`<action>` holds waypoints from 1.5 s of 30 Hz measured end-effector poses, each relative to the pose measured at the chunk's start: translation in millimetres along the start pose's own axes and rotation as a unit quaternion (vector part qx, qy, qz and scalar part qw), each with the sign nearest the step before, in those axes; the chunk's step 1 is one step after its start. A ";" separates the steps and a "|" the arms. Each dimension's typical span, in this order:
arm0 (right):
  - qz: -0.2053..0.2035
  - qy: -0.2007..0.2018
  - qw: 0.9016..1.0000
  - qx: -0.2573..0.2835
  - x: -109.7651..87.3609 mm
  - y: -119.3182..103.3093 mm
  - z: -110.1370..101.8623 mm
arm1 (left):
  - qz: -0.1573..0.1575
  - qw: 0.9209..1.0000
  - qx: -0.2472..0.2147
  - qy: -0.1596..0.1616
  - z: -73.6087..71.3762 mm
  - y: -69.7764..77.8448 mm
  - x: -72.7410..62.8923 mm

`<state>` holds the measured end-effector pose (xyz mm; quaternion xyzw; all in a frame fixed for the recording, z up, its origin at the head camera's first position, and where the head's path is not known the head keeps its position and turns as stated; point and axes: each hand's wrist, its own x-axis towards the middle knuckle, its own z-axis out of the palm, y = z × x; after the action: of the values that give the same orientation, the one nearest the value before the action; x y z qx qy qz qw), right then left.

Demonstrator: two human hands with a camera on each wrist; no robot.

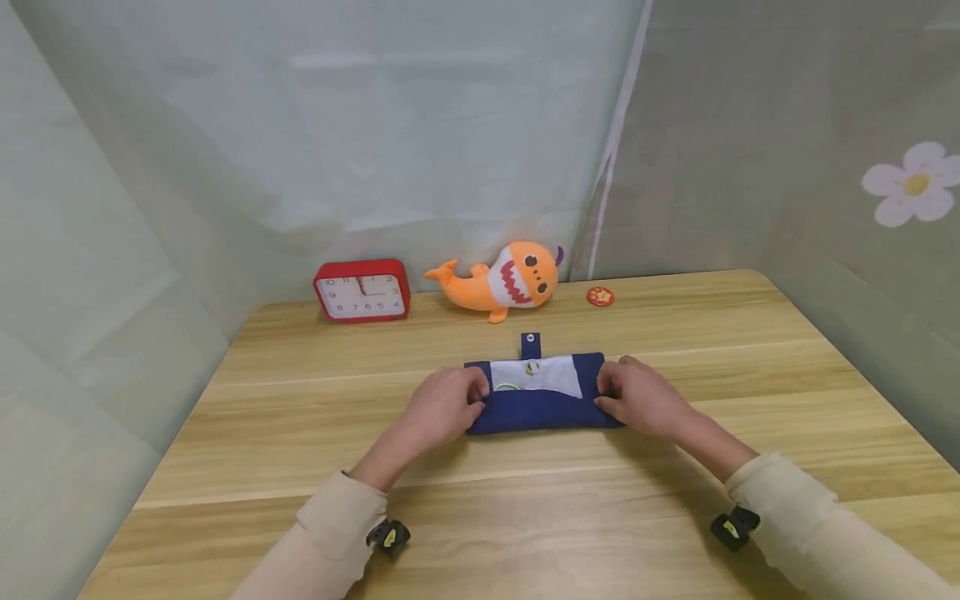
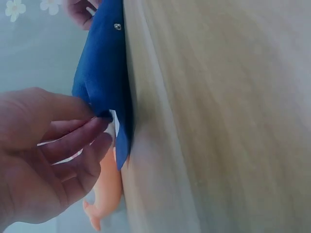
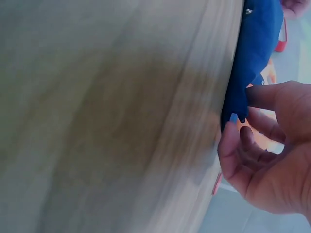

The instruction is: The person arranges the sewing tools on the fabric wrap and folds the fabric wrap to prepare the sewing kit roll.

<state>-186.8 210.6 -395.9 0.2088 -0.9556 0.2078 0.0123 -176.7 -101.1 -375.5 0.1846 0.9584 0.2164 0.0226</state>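
Observation:
A navy fabric pouch [image 1: 543, 414] lies across the wooden table, part of its white inner side [image 1: 555, 374] facing up. Its short tab [image 1: 530, 348], with a pale snap, points to the far side. A metal snap [image 2: 117, 26] shows on the blue cloth in the left wrist view. My left hand [image 1: 444, 404] pinches the pouch's left end between thumb and fingers. At the opposite end, my right hand [image 1: 642, 398] pinches the cloth at the edge. Small yellow-green marks show on the white part; what they are is too small to tell.
Behind the pouch, along the table's back edge, stand a red clock [image 1: 363, 292] and an orange plush shark [image 1: 495, 282]. A small round red piece with a star [image 1: 600, 297] lies to their right. Fabric curtains [image 1: 450, 125] hang around the wooden table [image 1: 525, 525].

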 end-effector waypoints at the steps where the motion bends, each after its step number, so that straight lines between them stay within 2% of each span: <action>1: -0.013 0.006 1.000 -0.009 -0.7 -0.3 -0.3 | 0.003 1.000 0.003 -0.004 -0.1 -0.6 -1.4; 3: -0.036 0.015 0.999 -0.021 -3.4 -1.0 -2.4 | 0.007 1.000 0.010 -0.017 -0.2 -2.1 -5.5; 7: -0.080 0.020 0.996 -0.043 -11.0 1.7 -8.6 | 0.038 0.998 0.025 -0.043 1.3 -8.1 -12.9; 10: -0.096 0.005 0.994 -0.056 -17.2 5.1 -13.4 | 0.052 0.996 0.029 -0.070 0.6 -10.9 -16.3; 14: -0.098 -0.030 0.992 -0.073 -23.0 6.2 -17.7 | 0.053 0.992 0.044 -0.104 -2.4 -11.5 -19.9; 17: -0.116 -0.035 0.988 -0.099 -24.4 6.8 -16.9 | 0.065 0.990 0.064 -0.108 -1.8 -11.8 -21.1; 20: -0.140 -0.027 0.982 -0.122 -24.8 7.8 -15.2 | 0.087 0.988 0.081 -0.099 0.2 -11.6 -20.5; 23: -0.151 -0.022 0.980 -0.126 -25.0 9.5 -14.5 | 0.099 0.986 0.091 -0.094 2.7 -12.5 -19.3; 29: -0.128 -0.045 0.988 -0.069 -19.4 14.2 -18.9 | 0.109 0.987 0.059 -0.104 0.6 -18.4 -15.6; 32: -0.104 -0.067 0.992 -0.015 -12.8 18.7 -21.8 | 0.114 0.987 0.031 -0.113 -5.1 -22.2 -11.5; 36: -0.072 -0.081 0.993 0.057 -3.2 24.6 -22.7 | 0.103 0.986 -0.018 -0.131 -11.1 -28.5 -2.8; 40: -0.042 -0.074 0.991 0.106 8.2 28.5 -20.1 | 0.072 0.984 -0.064 -0.151 -13.8 -33.7 7.0; 45: 0.023 -0.083 0.982 0.169 26.5 29.7 -16.5 | -0.010 0.980 -0.123 -0.154 -16.4 -35.0 18.8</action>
<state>-224.0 231.3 -389.6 0.2021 -0.9090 0.3482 -0.1072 -208.2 -130.3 -374.7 0.2024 0.9113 0.3011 0.1949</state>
